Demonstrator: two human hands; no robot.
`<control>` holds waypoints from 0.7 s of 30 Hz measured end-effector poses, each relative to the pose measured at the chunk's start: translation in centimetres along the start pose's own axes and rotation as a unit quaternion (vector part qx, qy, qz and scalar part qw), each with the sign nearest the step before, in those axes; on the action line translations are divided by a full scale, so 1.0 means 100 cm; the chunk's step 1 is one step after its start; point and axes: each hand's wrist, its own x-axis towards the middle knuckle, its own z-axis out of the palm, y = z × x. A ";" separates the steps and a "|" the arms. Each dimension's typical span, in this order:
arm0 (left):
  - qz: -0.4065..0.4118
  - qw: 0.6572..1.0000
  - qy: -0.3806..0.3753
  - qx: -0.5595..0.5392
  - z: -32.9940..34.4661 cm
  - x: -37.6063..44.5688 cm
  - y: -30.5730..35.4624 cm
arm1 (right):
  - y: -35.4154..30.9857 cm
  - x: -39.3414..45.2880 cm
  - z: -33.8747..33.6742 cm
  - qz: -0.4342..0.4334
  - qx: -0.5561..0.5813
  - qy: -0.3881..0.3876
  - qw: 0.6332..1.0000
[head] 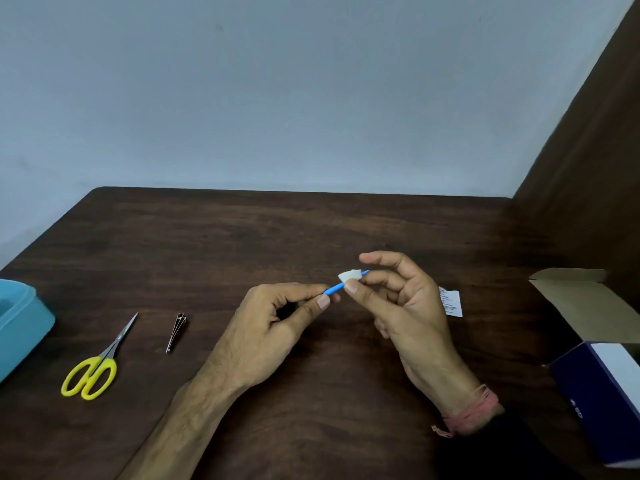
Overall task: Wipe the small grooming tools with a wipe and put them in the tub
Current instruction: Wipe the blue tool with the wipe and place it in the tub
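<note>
My left hand (pixel 273 323) pinches one end of a thin blue stick tool (pixel 334 289) above the middle of the dark wooden table. My right hand (pixel 401 299) pinches a small folded white wipe (pixel 349 274) around the stick's other end, whose blue tip pokes out past the wipe. On the table at the left lie yellow-handled scissors (pixel 95 367) and a metal nail clipper (pixel 176 330). The blue tub (pixel 20 317) stands at the left edge, partly cut off by the frame.
A torn white wipe sachet (pixel 450 302) lies just behind my right hand. An open cardboard box (pixel 595 306) with a dark blue and white side sits at the right edge. A brown panel rises at the table's right; a pale wall stands behind.
</note>
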 end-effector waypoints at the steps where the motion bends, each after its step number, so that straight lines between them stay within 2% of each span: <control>1: 0.000 1.000 0.001 0.001 0.000 0.000 0.000 | 0.001 -0.001 0.001 -0.001 -0.009 -0.011 1.000; 5: 0.001 1.000 -0.001 0.005 0.001 0.000 -0.001 | 0.001 0.000 0.000 -0.001 -0.010 -0.001 1.000; 8: 0.003 1.000 -0.004 -0.001 0.001 0.000 -0.001 | -0.001 -0.001 0.002 0.004 -0.018 -0.021 1.000; 12: -0.004 1.000 -0.004 0.008 0.000 0.000 0.001 | -0.002 0.000 0.000 0.011 -0.016 0.003 1.000; 17: -0.005 0.999 -0.036 0.003 -0.002 0.000 -0.001 | -0.002 -0.002 0.002 0.008 -0.056 -0.043 0.997; 21: -0.005 0.999 -0.036 0.007 -0.002 0.000 -0.003 | -0.003 -0.001 0.000 0.012 -0.042 -0.025 0.999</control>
